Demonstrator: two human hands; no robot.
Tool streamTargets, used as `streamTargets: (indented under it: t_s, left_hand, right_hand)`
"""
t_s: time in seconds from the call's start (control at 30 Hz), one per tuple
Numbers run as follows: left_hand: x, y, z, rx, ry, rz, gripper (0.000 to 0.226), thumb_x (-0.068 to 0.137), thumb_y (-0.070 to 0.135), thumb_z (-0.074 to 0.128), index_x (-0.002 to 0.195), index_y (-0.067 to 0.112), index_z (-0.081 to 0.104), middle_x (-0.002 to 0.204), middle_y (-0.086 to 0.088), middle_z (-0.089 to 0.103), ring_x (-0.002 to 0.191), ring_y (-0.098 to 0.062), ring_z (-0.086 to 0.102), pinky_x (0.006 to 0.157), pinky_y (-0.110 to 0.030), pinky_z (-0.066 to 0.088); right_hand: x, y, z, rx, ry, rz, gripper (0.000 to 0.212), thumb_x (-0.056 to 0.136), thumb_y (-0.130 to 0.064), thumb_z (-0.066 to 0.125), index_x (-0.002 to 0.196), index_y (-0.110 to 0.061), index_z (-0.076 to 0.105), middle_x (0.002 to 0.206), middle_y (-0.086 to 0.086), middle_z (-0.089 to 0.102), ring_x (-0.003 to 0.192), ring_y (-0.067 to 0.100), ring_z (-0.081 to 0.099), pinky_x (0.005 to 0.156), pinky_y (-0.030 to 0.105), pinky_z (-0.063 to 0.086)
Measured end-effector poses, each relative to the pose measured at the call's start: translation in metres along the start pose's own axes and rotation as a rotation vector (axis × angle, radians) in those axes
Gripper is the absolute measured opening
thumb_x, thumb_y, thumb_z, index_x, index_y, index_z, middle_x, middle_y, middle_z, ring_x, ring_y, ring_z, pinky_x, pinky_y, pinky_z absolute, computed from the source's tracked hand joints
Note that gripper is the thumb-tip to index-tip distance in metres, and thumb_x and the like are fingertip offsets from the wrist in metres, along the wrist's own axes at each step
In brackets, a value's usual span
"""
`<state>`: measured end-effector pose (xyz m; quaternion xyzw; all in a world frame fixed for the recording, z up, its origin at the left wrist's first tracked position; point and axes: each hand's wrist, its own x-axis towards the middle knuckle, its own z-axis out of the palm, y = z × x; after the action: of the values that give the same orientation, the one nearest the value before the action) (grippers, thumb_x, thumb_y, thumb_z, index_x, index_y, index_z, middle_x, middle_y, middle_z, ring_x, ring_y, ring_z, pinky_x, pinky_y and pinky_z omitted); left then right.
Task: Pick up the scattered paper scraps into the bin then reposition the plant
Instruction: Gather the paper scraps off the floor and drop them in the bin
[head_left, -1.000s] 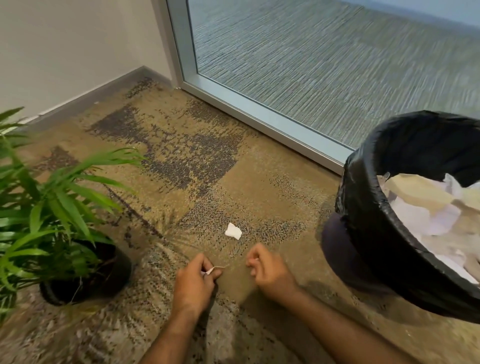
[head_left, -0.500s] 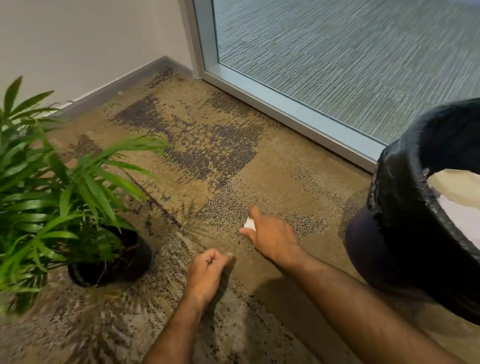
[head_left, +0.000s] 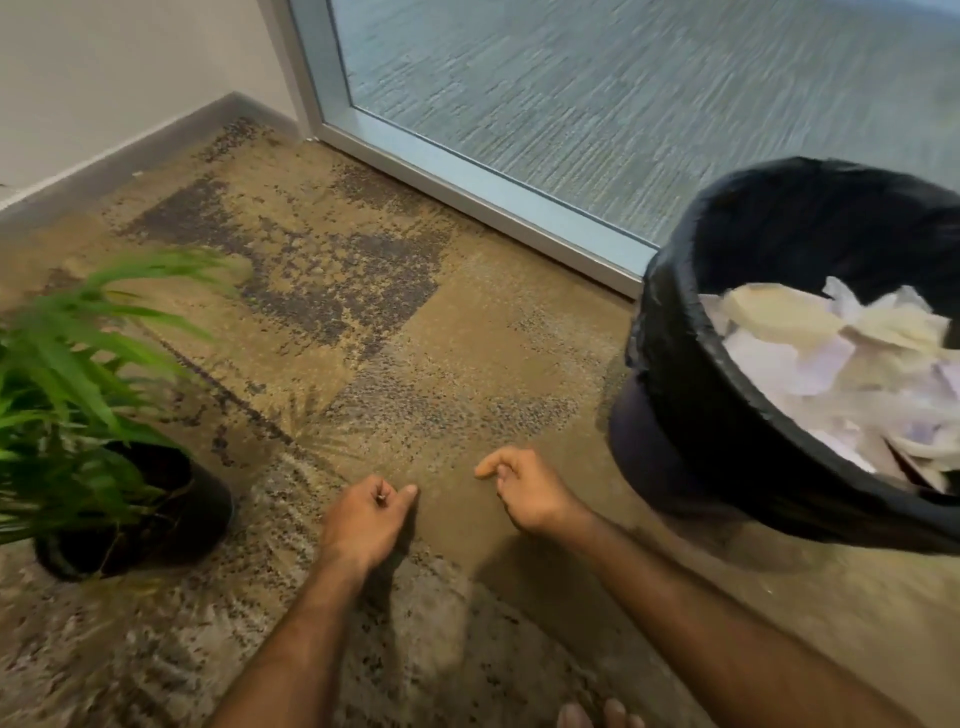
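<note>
Two hands are low over the patterned carpet (head_left: 322, 249), side by side but apart from each other. On the left hand (head_left: 363, 519) the fingers are curled into the palm and the thumb lies against the index finger; something small and dark shows between them, but I cannot tell what it is or whether paper is inside the fist. On the right hand (head_left: 524, 488) the fingers are curled too, with the index finger pointing to the left; whether it holds a scrap I cannot tell, because nothing white shows in it.

One bin (head_left: 670, 395) stands on the right, near the right hand. It has a black plastic liner, and many crumpled paper scraps (head_left: 810, 353), white and cream, are piled inside; I cannot count them one by one. No single scrap can be seen lying on the carpet between the hands.

One plant (head_left: 67, 364) with long green leaves stands in one black pot (head_left: 192, 514) at the left edge, well apart from the bin. Behind is one glass panel (head_left: 623, 104) in a metal frame, and one pale wall (head_left: 130, 67) with a baseboard.
</note>
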<state>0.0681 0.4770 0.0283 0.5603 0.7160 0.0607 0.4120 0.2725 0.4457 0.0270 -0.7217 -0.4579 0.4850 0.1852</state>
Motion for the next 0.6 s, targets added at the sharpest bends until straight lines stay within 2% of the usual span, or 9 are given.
streamTargets:
  t_s: [0.07,0.13,0.23,0.3,0.37,0.43,0.5,0.6]
  left_hand:
    - [0.001,0.001,0.004,0.070,-0.002,-0.003,0.029,0.090,0.047,0.062,0.078,0.021,0.061,0.076,0.000,0.065,0.068,-0.014,0.060,0.051,-0.025,0.038]
    - [0.002,0.001,0.010,0.157,0.011,0.026,0.031,0.090,0.045,0.062,0.075,0.018,0.062,0.076,-0.004,0.065,0.072,-0.023,0.062,0.057,-0.029,0.042]
    - [0.000,-0.002,0.020,0.278,0.089,0.089,0.040,0.090,0.045,0.059,0.069,0.012,0.062,0.076,-0.013,0.067,0.079,-0.031,0.064,0.070,-0.033,0.049]
    - [-0.004,-0.003,0.027,0.312,0.121,0.140,0.041,0.092,0.044,0.056,0.068,0.011,0.061,0.078,-0.016,0.068,0.080,-0.033,0.064,0.069,-0.034,0.047]
    - [-0.005,-0.004,0.033,0.328,0.137,0.176,0.041,0.093,0.042,0.054,0.066,0.011,0.059,0.082,-0.020,0.069,0.080,-0.035,0.064,0.066,-0.034,0.043]
    - [-0.004,-0.005,0.035,0.338,0.138,0.176,0.040,0.094,0.042,0.051,0.066,0.013,0.058,0.083,-0.019,0.068,0.077,-0.034,0.060,0.066,-0.034,0.041]
    - [-0.003,-0.005,0.037,0.339,0.131,0.167,0.039,0.094,0.042,0.050,0.068,0.015,0.058,0.081,-0.017,0.065,0.072,-0.029,0.052,0.068,-0.034,0.041]
    - [0.000,-0.007,0.037,0.328,0.116,0.164,0.038,0.095,0.041,0.050,0.069,0.015,0.058,0.077,-0.014,0.061,0.070,-0.027,0.049,0.068,-0.035,0.041]
  right_hand:
    - [-0.025,0.020,-0.008,-0.071,0.129,0.051,0.027,0.089,-0.020,0.043,0.078,-0.027,0.066,0.096,-0.004,0.070,0.095,0.017,0.062,0.081,0.026,0.045]
    - [-0.054,0.044,-0.016,-0.167,0.318,0.083,0.023,0.080,-0.030,0.045,0.070,-0.023,0.065,0.087,0.000,0.073,0.090,0.024,0.064,0.075,0.029,0.046]
    - [-0.097,0.085,-0.030,-0.264,0.555,0.106,0.013,0.079,-0.036,0.064,0.075,-0.024,0.067,0.079,-0.001,0.072,0.083,0.027,0.066,0.069,0.031,0.048]
    - [-0.123,0.116,-0.045,-0.330,0.675,0.136,0.025,0.080,-0.045,0.071,0.096,-0.026,0.074,0.091,0.001,0.075,0.089,0.027,0.068,0.076,0.032,0.050]
    - [-0.144,0.149,-0.062,-0.377,0.751,0.245,0.039,0.086,-0.049,0.065,0.117,-0.026,0.070,0.107,0.005,0.074,0.099,0.028,0.068,0.083,0.033,0.050]
    - [-0.157,0.174,-0.079,-0.286,0.767,0.411,0.044,0.090,-0.052,0.058,0.127,-0.029,0.063,0.116,0.004,0.071,0.103,0.027,0.066,0.084,0.033,0.049]
    - [-0.161,0.188,-0.089,-0.220,0.785,0.487,0.048,0.089,-0.056,0.056,0.130,-0.032,0.060,0.115,0.003,0.070,0.101,0.025,0.065,0.081,0.033,0.051]
    - [-0.160,0.194,-0.094,-0.103,0.840,0.458,0.045,0.085,-0.053,0.063,0.124,-0.030,0.065,0.115,-0.002,0.071,0.103,0.021,0.066,0.080,0.028,0.048]
